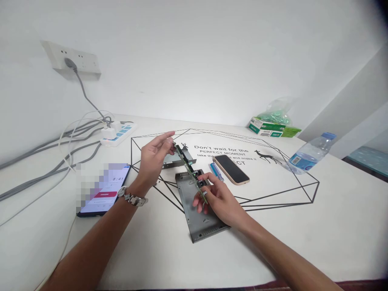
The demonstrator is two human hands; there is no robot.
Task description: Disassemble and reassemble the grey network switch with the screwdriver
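A green circuit board [190, 171] is held on edge, tilted, above a grey metal casing panel [206, 226] lying on the table. My left hand [154, 157] pinches the board's far end between thumb and fingers. At the near end, my right hand [216, 198] grips the board, its fingers closed around the edge. Behind the board lies a second grey metal cover [178, 160], partly hidden by it and by my left hand. Just right of the board, a blue screwdriver [216, 172] rests beside a phone with a dark screen [233, 169].
A larger lit phone [106, 194] lies at the left, near a white power strip [119, 135] with grey cables. At the right lies a tilted water bottle [312, 153]. Green and white boxes [266, 127] with a plastic bag [279, 111] stand by the wall.
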